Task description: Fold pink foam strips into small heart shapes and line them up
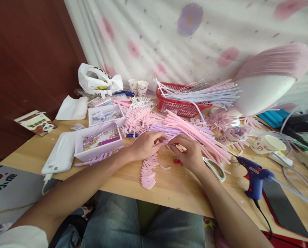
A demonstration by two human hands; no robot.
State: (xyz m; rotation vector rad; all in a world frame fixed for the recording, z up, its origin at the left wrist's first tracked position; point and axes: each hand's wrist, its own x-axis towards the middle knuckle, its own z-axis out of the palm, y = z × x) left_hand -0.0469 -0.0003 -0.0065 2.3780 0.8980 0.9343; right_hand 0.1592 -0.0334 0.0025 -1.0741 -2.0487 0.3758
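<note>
Over the front middle of the table, my left hand [149, 145] and my right hand [187, 151] are close together with their fingertips pinched. Between them is a short pale pink piece of pipe cleaner, mostly hidden by the fingers. Under my left hand, a row of bent pink pipe cleaner pieces [148, 174] lies stacked on the wood, with one loose bent piece [165, 167] to its right. Just beyond my hands are long pink pipe cleaners [195, 131] over purple ones, and a heap of short pink pieces [136, 120]. Scissors [216, 169] lie beside my right wrist.
A blue glue gun [256, 175] and a dark phone [285, 206] sit at right, with paper cups [269, 144] behind. Boxes of beads [99, 143] and a white power bank [59, 153] are left. At the back stand a red basket [176, 105] and a white head form [265, 91].
</note>
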